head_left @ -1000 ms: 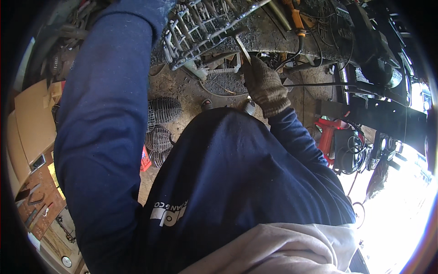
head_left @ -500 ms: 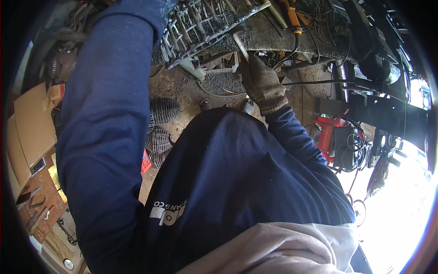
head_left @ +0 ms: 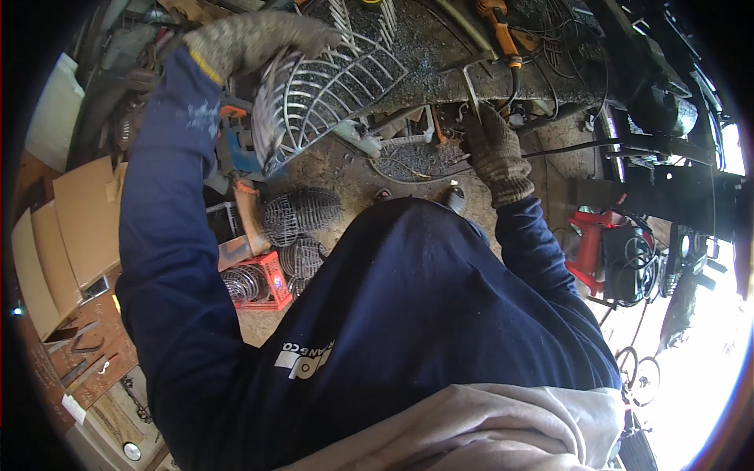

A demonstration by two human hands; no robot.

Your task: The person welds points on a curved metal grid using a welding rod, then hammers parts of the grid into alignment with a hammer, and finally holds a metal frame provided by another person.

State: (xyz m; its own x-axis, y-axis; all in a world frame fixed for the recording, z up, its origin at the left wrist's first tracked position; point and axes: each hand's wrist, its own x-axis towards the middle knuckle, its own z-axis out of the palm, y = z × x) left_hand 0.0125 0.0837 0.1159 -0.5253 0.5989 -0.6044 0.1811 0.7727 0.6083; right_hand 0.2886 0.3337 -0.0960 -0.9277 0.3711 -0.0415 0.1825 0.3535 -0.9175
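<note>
The gloved left hand [head_left: 251, 35] is closed on the rim of a domed wire fan guard [head_left: 318, 94], lifted at far left, its dome tilting right toward the dark, gritty surface [head_left: 440, 55]. The gloved right hand [head_left: 495, 149] is wrapped around a thin metal rod [head_left: 470, 82] standing nearly upright, to the right of the guard and well apart from it. More wire guards [head_left: 302, 216] lie on the floor below.

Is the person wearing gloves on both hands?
Yes, the left hand wears a grey knitted glove on the curved white wire grille, and the right hand wears one on a thin metal rod.
</note>
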